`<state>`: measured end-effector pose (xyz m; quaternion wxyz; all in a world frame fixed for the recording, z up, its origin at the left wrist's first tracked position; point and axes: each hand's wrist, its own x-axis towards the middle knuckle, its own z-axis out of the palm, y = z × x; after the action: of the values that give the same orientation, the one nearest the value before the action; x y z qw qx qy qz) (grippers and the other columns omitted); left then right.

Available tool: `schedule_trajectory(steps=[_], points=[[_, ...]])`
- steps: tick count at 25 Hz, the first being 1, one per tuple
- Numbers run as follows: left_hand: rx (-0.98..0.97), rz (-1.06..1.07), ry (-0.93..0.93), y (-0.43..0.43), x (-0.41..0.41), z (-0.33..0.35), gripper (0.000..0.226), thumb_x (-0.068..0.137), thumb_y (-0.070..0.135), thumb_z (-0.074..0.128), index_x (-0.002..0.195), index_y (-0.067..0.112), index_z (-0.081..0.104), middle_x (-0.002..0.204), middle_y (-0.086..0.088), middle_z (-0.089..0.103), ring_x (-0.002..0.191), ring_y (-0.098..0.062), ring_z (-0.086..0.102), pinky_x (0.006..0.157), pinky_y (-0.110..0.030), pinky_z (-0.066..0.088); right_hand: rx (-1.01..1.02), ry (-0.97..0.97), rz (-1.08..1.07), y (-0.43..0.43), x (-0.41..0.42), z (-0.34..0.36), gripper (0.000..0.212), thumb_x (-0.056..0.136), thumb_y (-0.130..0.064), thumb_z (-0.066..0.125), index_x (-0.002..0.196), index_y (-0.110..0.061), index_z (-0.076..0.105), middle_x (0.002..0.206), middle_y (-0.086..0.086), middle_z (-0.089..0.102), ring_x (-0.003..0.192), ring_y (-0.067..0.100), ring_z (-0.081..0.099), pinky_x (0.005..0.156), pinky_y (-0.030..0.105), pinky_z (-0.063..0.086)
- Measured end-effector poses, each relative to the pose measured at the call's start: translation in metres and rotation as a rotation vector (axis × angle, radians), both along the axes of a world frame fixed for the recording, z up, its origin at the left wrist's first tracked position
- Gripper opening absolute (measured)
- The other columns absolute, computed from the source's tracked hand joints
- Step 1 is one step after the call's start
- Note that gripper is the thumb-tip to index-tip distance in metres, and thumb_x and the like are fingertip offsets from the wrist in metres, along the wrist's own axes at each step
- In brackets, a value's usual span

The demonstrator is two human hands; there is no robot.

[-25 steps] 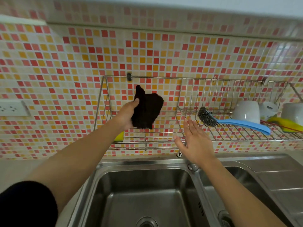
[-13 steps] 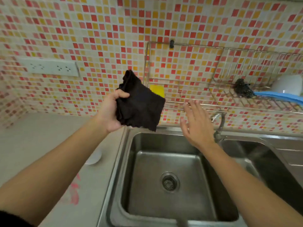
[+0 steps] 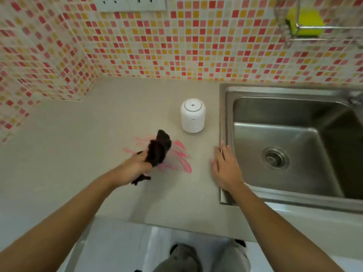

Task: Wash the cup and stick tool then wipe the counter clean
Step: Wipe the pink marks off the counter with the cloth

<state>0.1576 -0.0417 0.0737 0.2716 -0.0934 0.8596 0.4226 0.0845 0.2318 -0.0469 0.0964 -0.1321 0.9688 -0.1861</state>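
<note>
My left hand (image 3: 135,166) grips a bunched dark brown cloth (image 3: 158,149) just above the grey counter (image 3: 78,154). The cloth hangs over a smear of pink streaks (image 3: 180,158) on the counter. My right hand (image 3: 225,169) lies flat with fingers apart on the counter, its fingertips touching the left rim of the steel sink (image 3: 224,114). No cup or stick tool is in view.
A white round-topped container (image 3: 193,115) stands on the counter behind the smear, close to the sink. A yellow sponge (image 3: 304,21) sits in a wire rack at the top right. A wall socket (image 3: 129,3) is at the top. The counter's front edge runs below my arms.
The view swung left and down from the rack to the counter. My left hand brought the cloth down over the pink smear; my right hand dropped onto the counter beside the sink.
</note>
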Motion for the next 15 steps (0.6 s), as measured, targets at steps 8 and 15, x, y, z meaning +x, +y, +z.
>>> schedule_trajectory(steps=[8, 15], points=[[-0.771, -0.177, 0.28, 0.047, 0.003, -0.106, 0.07, 0.089, 0.063, 0.004, 0.149, 0.028, 0.006, 0.158, -0.006, 0.001, 0.145, -0.031, 0.0, 0.11, -0.061, 0.007, -0.038, 0.039, -0.121, -0.016, -0.015, -0.005, 0.064, 0.087, -0.027, 0.027, 0.148, -0.011, 0.016, 0.155, 0.013, 0.016, 0.143, 0.032, 0.015, 0.116, 0.044, 0.017], [-0.645, -0.009, 0.522, -0.068, 0.062, -0.115, 0.055, 0.102, 0.036, 0.02, 0.128, 0.001, 0.053, 0.137, -0.021, 0.049, 0.134, -0.031, 0.034, 0.11, -0.044, 0.022, -0.032, 0.124, -0.135, -0.018, -0.018, -0.022, 0.068, 0.084, -0.034, 0.015, 0.149, -0.01, 0.014, 0.154, 0.016, 0.022, 0.143, 0.035, 0.017, 0.117, 0.046, 0.017]])
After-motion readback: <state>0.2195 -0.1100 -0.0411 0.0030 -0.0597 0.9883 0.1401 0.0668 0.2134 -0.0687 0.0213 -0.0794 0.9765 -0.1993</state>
